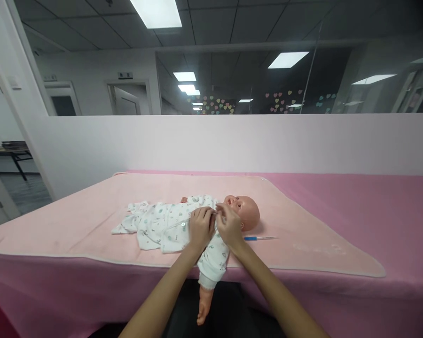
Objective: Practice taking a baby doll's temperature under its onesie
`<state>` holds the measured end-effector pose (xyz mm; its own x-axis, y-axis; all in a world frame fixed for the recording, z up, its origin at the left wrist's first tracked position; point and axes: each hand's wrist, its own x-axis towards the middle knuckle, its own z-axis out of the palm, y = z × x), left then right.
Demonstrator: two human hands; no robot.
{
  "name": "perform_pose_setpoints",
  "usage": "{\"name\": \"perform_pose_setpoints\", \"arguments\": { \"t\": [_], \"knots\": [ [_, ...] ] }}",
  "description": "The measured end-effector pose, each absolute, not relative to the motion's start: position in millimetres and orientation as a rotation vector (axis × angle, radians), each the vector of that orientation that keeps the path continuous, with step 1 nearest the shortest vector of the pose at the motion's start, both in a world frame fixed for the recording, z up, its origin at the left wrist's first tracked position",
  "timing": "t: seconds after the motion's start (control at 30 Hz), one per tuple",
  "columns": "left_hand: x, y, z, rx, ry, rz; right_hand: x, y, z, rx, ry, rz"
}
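Observation:
A baby doll lies on its back with its head to the right, dressed in a white printed outfit with small green patterns. At the doll's neckline, my left hand rests on the chest, its curled fingers pinching the collar edge. My right hand meets it there from beside the chin, thumb and fingertips pinched on the same edge. The exact fold between the fingertips is too small to make out. One doll arm hangs toward me past the table edge. The outfit's legs look flat at the left.
A thin metal-tipped tool with a blue handle lies just right of my right wrist. Beneath the doll is a peach mat over a pink tablecloth. A white wall with a window above stands behind the table.

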<state>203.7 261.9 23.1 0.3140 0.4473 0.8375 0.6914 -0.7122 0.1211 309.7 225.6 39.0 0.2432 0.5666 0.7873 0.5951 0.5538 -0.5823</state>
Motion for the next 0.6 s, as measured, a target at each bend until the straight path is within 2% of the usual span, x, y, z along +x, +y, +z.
{"name": "perform_pose_setpoints", "arguments": {
  "t": [0.17,0.6],
  "knots": [
    [202.4,269.3,18.0,-2.233,-1.144,-1.437,291.1,263.8,26.2,-1.003,-1.516,-0.108],
    [199.8,266.6,19.0,-2.133,-1.139,-1.697,297.1,262.1,13.7,-0.992,-1.419,-0.118]
  ]
}}
